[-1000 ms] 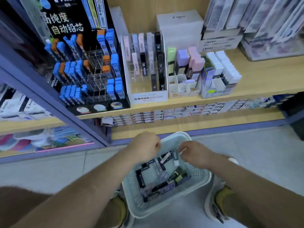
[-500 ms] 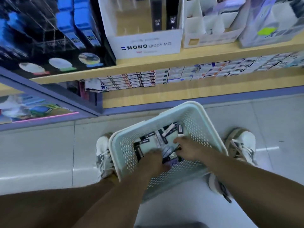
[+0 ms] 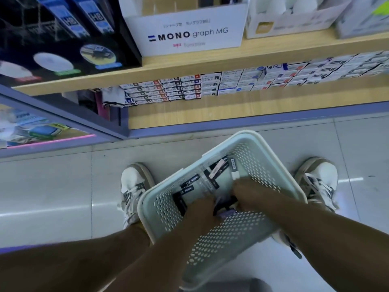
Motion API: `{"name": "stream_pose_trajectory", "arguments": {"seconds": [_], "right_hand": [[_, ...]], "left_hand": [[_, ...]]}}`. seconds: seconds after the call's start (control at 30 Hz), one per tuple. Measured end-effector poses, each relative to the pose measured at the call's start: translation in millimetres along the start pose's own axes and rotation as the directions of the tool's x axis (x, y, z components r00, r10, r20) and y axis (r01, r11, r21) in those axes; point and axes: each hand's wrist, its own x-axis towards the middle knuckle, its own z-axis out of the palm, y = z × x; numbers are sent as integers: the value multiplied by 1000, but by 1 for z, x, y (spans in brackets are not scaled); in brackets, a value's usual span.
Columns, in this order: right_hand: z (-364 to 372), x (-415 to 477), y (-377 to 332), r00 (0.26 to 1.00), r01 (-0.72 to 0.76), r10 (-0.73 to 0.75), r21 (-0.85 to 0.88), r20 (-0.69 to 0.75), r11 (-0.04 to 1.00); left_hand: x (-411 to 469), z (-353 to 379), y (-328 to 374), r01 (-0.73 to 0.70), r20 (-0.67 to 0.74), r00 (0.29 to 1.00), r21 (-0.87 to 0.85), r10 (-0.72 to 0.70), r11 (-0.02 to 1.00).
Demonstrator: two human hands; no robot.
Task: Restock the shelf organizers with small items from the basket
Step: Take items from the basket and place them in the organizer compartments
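A pale mint perforated basket [image 3: 162,209] stands on the floor between my feet. Several flat lead packs [image 3: 217,170] in black, white and pink lie in it. Both hands are down inside the basket, close together. My left hand [image 3: 202,209] covers the pile, its fingers hidden under it. My right hand [image 3: 252,192] curls its fingers round the end of a dark pack [image 3: 228,202] that lies between the hands, with a purple pack just below it. On the shelf above stand the white MONO graph MG organizer [image 3: 189,34] and a black lead rack [image 3: 69,49].
A white divided organizer [image 3: 294,22] stands right of the MONO box. Rows of small boxes [image 3: 231,81] fill the lower shelf. A purple-framed shelf corner [image 3: 120,131] juts out at the left. My shoes [image 3: 134,186] [image 3: 317,180] flank the basket on grey floor tiles.
My view has tipped down from the shelf to the basket. Both hands have dropped from above the rim into the pile and drawn close together.
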Motion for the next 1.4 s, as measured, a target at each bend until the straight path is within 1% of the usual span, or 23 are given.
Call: {"name": "stream_pose_trajectory", "arguments": {"seconds": [0.17, 0.27, 0.37, 0.5, 0.57, 0.6, 0.67, 0.73, 0.8, 0.83, 0.87, 0.93, 1.0, 1.07, 1.13, 1.17, 1.2, 1.23, 1.27, 1.3, 1.33, 1.37, 1.4], "right_hand": [[-3, -3, 7, 999, -15, 10, 121, 43, 993], [-26, -14, 5, 998, -48, 41, 208, 37, 977], [-51, -33, -1, 997, -71, 71, 292, 11, 954], [-70, -67, -4, 993, -110, 113, 409, 15, 906], [-71, -83, -5, 992, -119, 123, 563, 31, 818], [-70, -91, -6, 991, -125, 126, 662, 46, 739], [-66, -108, -12, 991, -122, 112, 842, 74, 526], [-62, -122, -21, 994, -84, 97, 935, 54, 343], [-61, -134, -32, 996, -46, 81, 966, 26, 254], [-62, -139, -38, 998, -41, 63, 969, 27, 245], [-63, -144, -46, 998, -49, 39, 964, 40, 260], [-67, -154, -60, 998, -68, 6, 945, 70, 321], [-69, -161, -73, 999, -53, 10, 931, 53, 360], [-71, -168, -84, 998, -4, 56, 918, -20, 398], [-74, -174, -90, 983, 63, 125, 881, -137, 470], [-77, -179, -92, 970, 90, 155, 871, -186, 482], [-79, -183, -93, 957, 124, 180, 882, -227, 455], [-82, -189, -94, 943, 172, 201, 907, -264, 386], [-86, -194, -95, 930, 223, 226, 932, -291, 285], [-90, -201, -95, 919, 269, 252, 949, -305, 166], [-94, -207, -95, 911, 306, 273, 950, -310, 59], [-100, -214, -95, 905, 338, 282, 941, -319, -20], [-106, -221, -96, 900, 363, 283, 929, -331, -67]], "left_hand": [[4, -5, -7, -3, 55, 998, -74, 7, 997], [9, -29, -14, 15, -5, 1000, -228, -16, 973], [2, -54, -12, 33, -67, 996, -293, -55, 955], [-13, -70, 1, 54, -73, 993, -410, -92, 911], [-24, -73, 7, 75, -80, 988, -489, -130, 869], [-31, -75, 12, 78, -91, 984, -542, -150, 837], [-43, -77, 22, 83, -89, 977, -668, -191, 739], [-56, -78, 34, 100, -72, 966, -783, -249, 613], [-68, -77, 45, 88, -88, 945, -860, -316, 502], [-74, -77, 50, 73, -113, 932, -871, -344, 486], [-80, -78, 57, 59, -146, 921, -863, -360, 502], [-92, -81, 68, 19, -229, 911, -808, -343, 589], [-102, -86, 81, -44, -307, 908, -746, -285, 665], [-110, -91, 91, -107, -369, 902, -695, -225, 710], [-116, -97, 99, -169, -402, 896, -700, -188, 694], [-120, -102, 103, -181, -401, 892, -739, -208, 648], [-122, -107, 107, -188, -391, 885, -797, -253, 575], [-125, -114, 110, -193, -361, 880, -866, -309, 461], [-128, -122, 114, -211, -318, 882, -926, -348, 312], [-132, -130, 119, -234, -279, 893, -958, -353, 165], [-136, -139, 124, -264, -265, 903, -963, -338, 51], [-140, -148, 130, -295, -274, 906, -955, -323, -16], [-147, -157, 137, -327, -292, 905, -943, -309, -65]]}}
